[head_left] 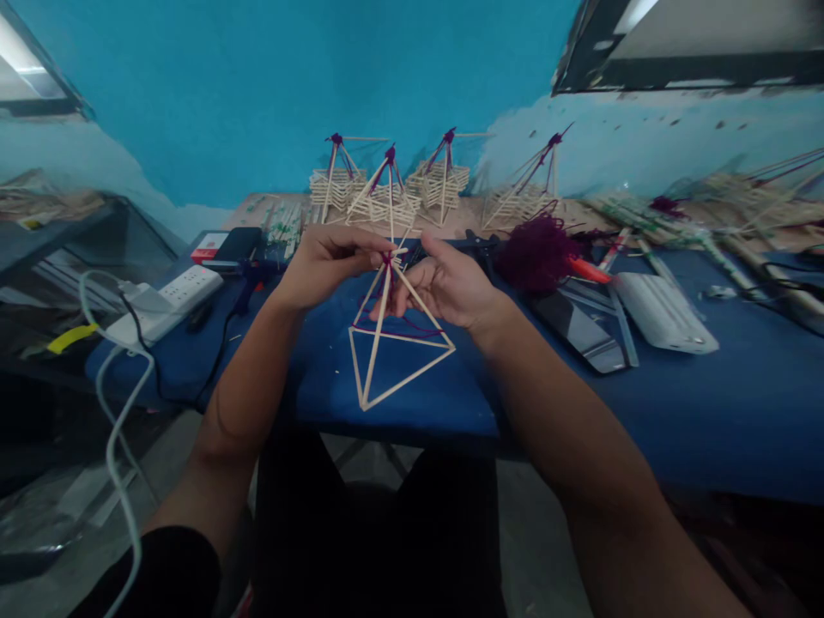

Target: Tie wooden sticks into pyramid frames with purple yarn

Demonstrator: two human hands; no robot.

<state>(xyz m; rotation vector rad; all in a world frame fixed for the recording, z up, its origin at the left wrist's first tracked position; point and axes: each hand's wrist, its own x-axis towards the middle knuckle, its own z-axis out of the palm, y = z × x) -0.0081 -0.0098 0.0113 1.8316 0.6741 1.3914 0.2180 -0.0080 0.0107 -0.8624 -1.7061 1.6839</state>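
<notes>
A pyramid frame of thin wooden sticks (pixel 386 343) stands on the blue table (pixel 708 412) in front of me. Dark purple yarn is wound round its top joint. My left hand (pixel 325 262) pinches the top of the frame from the left, fingers closed on the sticks and yarn. From the right, my right hand (pixel 444 283) grips the same top, fingers curled around the sticks. A strand of purple yarn hangs down inside the frame.
Several finished stick pyramids with purple tops (pixel 390 193) stand at the back by the blue wall. A ball of purple yarn (pixel 536 253) lies right of my hands. A white power strip (pixel 171 300) with cables lies left, a glue gun (pixel 248 279) beside it. Loose sticks (pixel 708 232) are piled at the right.
</notes>
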